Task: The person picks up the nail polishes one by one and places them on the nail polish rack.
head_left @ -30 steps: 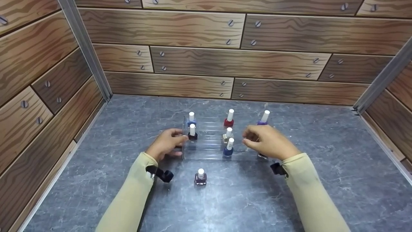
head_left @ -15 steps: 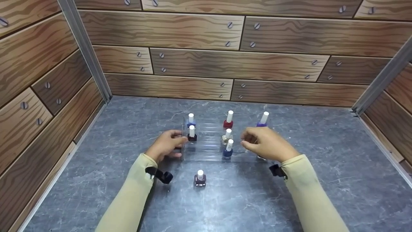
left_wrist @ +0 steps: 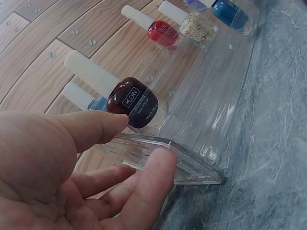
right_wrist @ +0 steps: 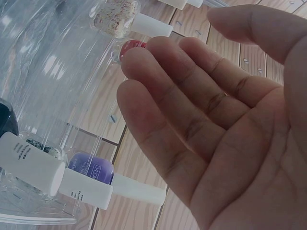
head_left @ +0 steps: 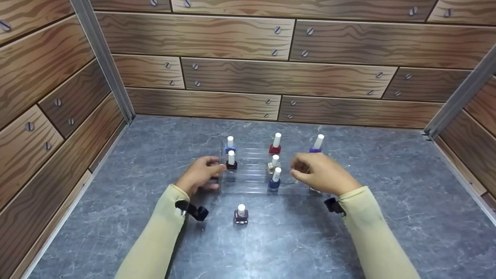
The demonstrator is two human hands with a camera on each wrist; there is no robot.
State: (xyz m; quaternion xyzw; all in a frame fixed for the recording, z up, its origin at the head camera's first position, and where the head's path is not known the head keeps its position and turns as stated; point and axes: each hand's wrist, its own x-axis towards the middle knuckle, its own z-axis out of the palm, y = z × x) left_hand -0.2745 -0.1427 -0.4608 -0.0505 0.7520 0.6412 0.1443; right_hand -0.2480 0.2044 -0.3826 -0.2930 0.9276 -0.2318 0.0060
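Note:
A clear stepped rack [head_left: 248,190] stands mid-table, bearing several white-capped nail polish bottles. My left hand [head_left: 199,172] is at its left side panel [left_wrist: 196,167], fingers spread against the outside, thumb tip beside a dark red nail polish bottle [left_wrist: 134,103]. Over the rack's right part hovers my right hand [head_left: 321,172], fingers loosely bent and holding nothing. It partly covers a purple bottle [right_wrist: 91,167] and others on that side. Mid-rack are a red bottle [head_left: 275,148], a gold-flecked bottle [head_left: 272,167] and a blue bottle [head_left: 274,183]. A light blue bottle [head_left: 230,148] stands back left.
A dark plum nail polish bottle [head_left: 241,217] stands upright on the grey marbled table [head_left: 294,248], in front of the rack. Wood-patterned walls [head_left: 232,73] enclose the back and both sides.
The camera view shifts slightly. Both hands and all the bottles keep nearly the same places.

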